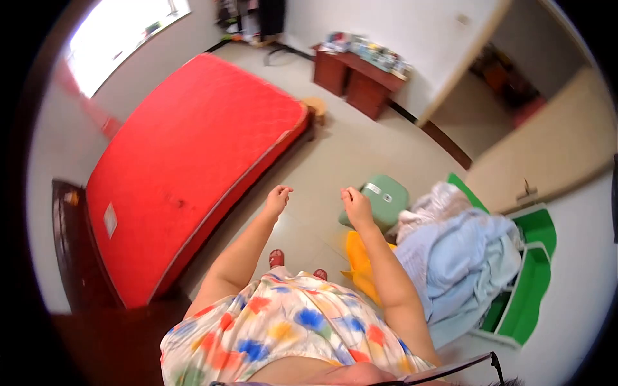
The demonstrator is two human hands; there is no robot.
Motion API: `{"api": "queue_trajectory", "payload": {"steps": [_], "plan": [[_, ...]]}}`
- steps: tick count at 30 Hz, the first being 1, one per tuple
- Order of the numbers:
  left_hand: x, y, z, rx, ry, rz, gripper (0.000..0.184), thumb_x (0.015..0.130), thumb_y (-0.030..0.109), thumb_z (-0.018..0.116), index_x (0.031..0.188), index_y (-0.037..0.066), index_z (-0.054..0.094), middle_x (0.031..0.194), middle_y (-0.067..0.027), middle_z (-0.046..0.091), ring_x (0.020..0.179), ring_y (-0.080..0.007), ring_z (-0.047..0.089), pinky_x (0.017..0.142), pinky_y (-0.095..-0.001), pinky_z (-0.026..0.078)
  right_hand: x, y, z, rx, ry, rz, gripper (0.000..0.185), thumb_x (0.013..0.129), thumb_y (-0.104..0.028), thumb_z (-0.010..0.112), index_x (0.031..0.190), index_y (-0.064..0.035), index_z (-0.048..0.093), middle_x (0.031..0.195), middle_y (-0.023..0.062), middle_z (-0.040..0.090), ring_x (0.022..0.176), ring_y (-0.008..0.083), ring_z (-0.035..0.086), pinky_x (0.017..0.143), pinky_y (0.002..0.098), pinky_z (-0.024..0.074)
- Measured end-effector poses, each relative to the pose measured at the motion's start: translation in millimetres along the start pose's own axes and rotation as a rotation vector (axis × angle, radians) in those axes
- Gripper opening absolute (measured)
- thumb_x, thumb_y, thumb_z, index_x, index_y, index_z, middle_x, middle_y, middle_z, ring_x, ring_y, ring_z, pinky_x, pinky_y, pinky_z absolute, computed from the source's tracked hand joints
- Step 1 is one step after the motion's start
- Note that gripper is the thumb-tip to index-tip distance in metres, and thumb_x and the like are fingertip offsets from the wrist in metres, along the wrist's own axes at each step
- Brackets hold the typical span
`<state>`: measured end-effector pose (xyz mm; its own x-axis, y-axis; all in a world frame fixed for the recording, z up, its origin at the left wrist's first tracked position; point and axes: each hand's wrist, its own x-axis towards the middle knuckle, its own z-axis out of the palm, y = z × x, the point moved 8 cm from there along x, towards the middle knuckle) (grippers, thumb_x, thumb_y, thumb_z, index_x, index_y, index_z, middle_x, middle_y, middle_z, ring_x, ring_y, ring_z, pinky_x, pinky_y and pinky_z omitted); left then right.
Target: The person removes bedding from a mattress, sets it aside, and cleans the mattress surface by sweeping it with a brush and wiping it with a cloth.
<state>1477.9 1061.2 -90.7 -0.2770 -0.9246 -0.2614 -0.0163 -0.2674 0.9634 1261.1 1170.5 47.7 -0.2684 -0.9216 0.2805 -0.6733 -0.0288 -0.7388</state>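
Observation:
Both my hands are raised in front of my body, apart from each other, over the tiled floor. My left hand (278, 199) is near the edge of the red mattress (199, 154), not touching it; its fingers are curled, and nothing shows in them. My right hand (356, 207) is also curled, in front of the green lidded bin (385, 196); whether it holds something small is too blurred to tell. Right of it lies a heap of light blue and pale bedding (457, 257) on a green shelf unit (534, 283). A yellow item (365, 267) sits below my right forearm.
A reddish desk (370, 71) covered with small items stands by the far wall, a round wooden stool (315, 109) at the mattress corner. The open door (553, 141) is at the right. A dark headboard (71, 244) is at the left. Red slippers (277, 258) are below me.

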Motion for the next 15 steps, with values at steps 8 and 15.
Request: {"api": "queue_trajectory", "payload": {"steps": [8, 15], "plan": [[-92.5, -109.2, -261.7, -0.194, 0.405, -0.204, 0.013, 0.085, 0.022, 0.053, 0.092, 0.011, 0.056, 0.077, 0.0016, 0.057, 0.065, -0.0074, 0.048, 0.057, -0.0225, 0.038, 13.3, -150.4, 205.7, 0.038, -0.432, -0.263, 0.027, 0.087, -0.028, 0.05, 0.073, -0.0057, 0.057, 0.056, 0.0105, 0.057, 0.054, 0.0257, 0.058, 0.051, 0.0361, 0.043], [-217.0, -188.8, -455.7, -0.363, 0.657, -0.295, 0.01, 0.085, 0.018, 0.051, 0.093, 0.012, 0.055, 0.078, 0.0011, 0.059, 0.06, -0.0065, 0.051, 0.053, -0.0225, 0.039, -42.9, -274.0, 406.6, 0.066, -0.739, -0.358, 0.023, 0.086, -0.026, 0.053, 0.081, -0.0031, 0.057, 0.064, 0.0137, 0.059, 0.061, 0.0284, 0.058, 0.056, 0.0362, 0.0435]]}}
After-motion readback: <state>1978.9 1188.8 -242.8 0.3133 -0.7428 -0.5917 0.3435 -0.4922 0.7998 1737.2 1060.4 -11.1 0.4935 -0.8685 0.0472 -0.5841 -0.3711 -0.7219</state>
